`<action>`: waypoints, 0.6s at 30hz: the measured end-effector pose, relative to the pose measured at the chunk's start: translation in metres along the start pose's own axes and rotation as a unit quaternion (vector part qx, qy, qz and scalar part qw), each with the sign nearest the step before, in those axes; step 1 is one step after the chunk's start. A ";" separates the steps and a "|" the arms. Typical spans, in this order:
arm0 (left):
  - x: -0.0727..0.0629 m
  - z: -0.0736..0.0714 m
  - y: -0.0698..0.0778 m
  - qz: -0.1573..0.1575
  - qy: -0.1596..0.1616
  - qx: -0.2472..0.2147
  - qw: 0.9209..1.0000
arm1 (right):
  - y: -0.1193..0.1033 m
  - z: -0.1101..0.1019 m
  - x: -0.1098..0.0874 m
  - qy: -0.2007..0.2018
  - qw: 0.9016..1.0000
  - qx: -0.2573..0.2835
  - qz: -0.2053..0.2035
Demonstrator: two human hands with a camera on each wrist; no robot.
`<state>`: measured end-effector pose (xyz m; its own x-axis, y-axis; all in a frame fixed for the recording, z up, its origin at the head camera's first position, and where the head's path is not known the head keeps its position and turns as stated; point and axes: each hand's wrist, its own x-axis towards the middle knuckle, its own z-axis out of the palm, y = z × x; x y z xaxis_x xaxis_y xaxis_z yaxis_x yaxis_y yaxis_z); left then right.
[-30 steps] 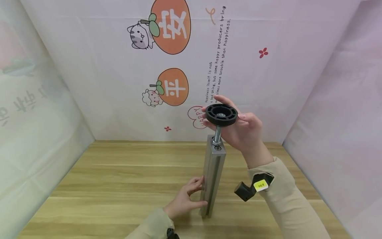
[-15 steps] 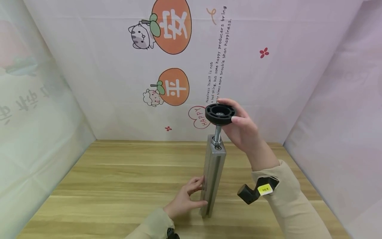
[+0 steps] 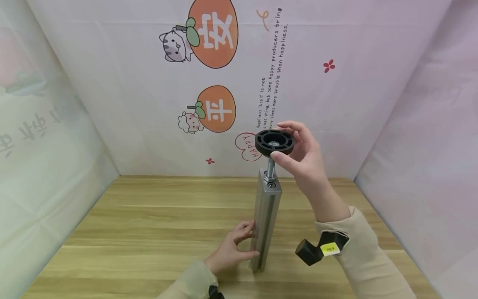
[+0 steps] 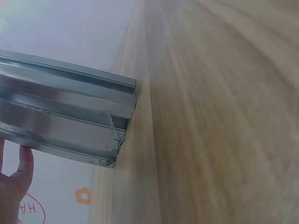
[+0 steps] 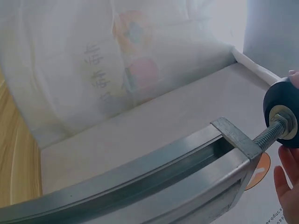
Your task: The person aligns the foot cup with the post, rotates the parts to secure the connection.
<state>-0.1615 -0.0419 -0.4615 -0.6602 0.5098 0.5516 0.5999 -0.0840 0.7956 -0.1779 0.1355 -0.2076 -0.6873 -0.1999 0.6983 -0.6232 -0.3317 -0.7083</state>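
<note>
A silver slotted aluminium profile stands upright on the wooden table. On its top end sits a black round levelling foot, joined by a threaded stud that shows bare between foot and end plate. My left hand holds the profile low down, thumb on the near side and fingers behind. With thumb at the near rim and fingers at the far side, my right hand grips the foot. In the left wrist view, the profile's lower end has a ragged strip of film at its corner.
Printed cloth walls in the table at the back and both sides. The wooden tabletop spreads around the profile's base. A black wrist camera sticks out from the right sleeve.
My right hand has turned around the foot, its thumb sweeping from the right side to the near rim. The left hand and profile have stayed in place.
</note>
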 end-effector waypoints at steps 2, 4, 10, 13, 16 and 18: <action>0.000 0.000 0.000 0.005 0.000 0.001 1.000 | -0.002 0.003 -0.001 0.020 0.999 -0.035 -0.010; 0.001 0.000 -0.001 0.013 0.000 -0.001 1.000 | -0.004 0.005 -0.002 0.038 0.996 -0.075 -0.018; 0.003 0.001 -0.001 0.010 0.001 -0.005 1.000 | -0.008 0.010 -0.002 0.079 0.984 -0.158 -0.024; 0.003 0.001 -0.001 0.008 0.001 -0.004 1.000 | -0.009 0.011 -0.003 0.078 0.982 -0.169 -0.025; 0.002 0.001 -0.001 0.013 0.001 0.000 1.000 | -0.007 0.009 -0.003 0.061 0.987 -0.146 -0.025; 0.002 0.001 -0.002 0.015 0.001 0.000 1.000 | -0.003 0.006 -0.003 0.046 0.994 -0.097 -0.023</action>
<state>-0.1633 -0.0399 -0.4623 -0.6426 0.5047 0.5765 0.6201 -0.0994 0.7782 -0.1718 0.1319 -0.2064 -0.6823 -0.1011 0.7240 -0.7087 -0.1517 -0.6890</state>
